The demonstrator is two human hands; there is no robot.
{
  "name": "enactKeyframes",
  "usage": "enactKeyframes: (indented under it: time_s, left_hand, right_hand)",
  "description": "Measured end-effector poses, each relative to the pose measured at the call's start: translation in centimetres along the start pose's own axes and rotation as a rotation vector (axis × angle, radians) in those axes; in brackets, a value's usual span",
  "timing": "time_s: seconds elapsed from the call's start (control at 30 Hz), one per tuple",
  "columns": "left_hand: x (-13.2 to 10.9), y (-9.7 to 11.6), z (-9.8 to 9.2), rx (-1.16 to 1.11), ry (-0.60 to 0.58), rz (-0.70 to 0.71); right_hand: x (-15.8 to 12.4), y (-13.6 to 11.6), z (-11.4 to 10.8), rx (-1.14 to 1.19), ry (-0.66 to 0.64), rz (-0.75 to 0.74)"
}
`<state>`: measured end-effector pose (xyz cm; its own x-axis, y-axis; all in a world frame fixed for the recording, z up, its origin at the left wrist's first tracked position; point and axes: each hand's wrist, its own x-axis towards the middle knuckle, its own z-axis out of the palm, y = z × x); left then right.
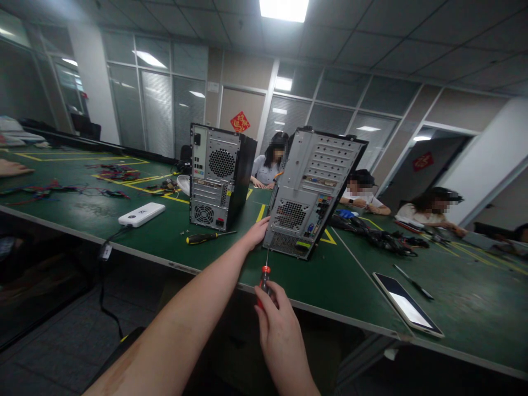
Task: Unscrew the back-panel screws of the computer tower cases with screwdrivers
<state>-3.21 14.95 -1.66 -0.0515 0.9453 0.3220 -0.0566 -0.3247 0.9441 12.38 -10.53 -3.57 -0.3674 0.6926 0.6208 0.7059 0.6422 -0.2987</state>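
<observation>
Screwdriver gripped in right hand; left hand touches computer case.

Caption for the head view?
Left hand braces a tilted computer tower; right hand holds a red-handled screwdriver at its lower rear edge.

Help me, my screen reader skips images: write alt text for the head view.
The left hand rests on the lower rear corner of a tilted grey metal computer tower while the right hand holds a red-handled screwdriver up at its bottom edge. A second black computer tower stands beside it on the green table.
</observation>
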Motion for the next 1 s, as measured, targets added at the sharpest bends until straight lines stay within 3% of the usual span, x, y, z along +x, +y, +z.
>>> enactKeyframes:
  time_s: [0.43, 1.0]
  left_hand:
    - [0.3, -0.4, -0.2, -0.022, -0.007, -0.040]
    - [-1.2, 2.0, 0.1, 0.039, -0.008, -0.064]
  right_hand:
    - [0.1, 0.1, 0.1, 0.015, -0.005, 0.016]
    - [0.0, -0.1, 0.1, 0.049, 0.009, 0.041]
